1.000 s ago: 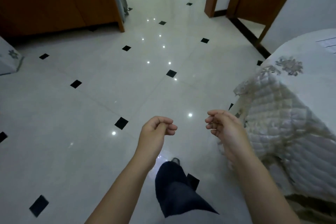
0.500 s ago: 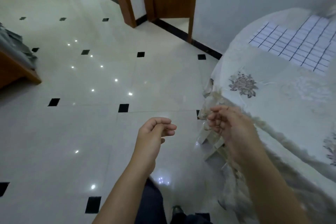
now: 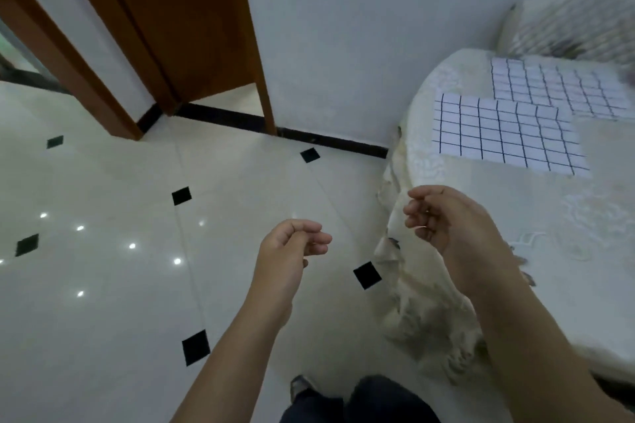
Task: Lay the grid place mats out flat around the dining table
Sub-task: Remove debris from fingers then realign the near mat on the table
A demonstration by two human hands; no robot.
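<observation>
Your left hand [image 3: 292, 251]: fingers curl loosely toward the thumb and nothing shows between them. Your right hand [image 3: 450, 220]: same loose curl, empty as far as the view shows. It hangs over the draped edge of the tablecloth [image 3: 429, 302], and whether it touches the cloth cannot be told. The left hand hovers over the tiled floor [image 3: 103, 285], apart from the table.

Beyond the right hand, two grid mats lie on the dining table [image 3: 601, 233]. The near mat [image 3: 508, 134] sits close to the rounded rim. The far mat [image 3: 556, 86] lies behind it, and their corners meet or overlap.

Handling, as a judgement: thin, light and limp, likely to slide on the cloth and drag it into wrinkles. Take a mat by two corners of one short edge, or press flat palms on it and smooth outward.

Orientation: both mats are rectangular, with the long axis running left to right in the view and dipping a little to the right. Both look flat. A blurred chair [image 3: 567, 27] stands behind.
</observation>
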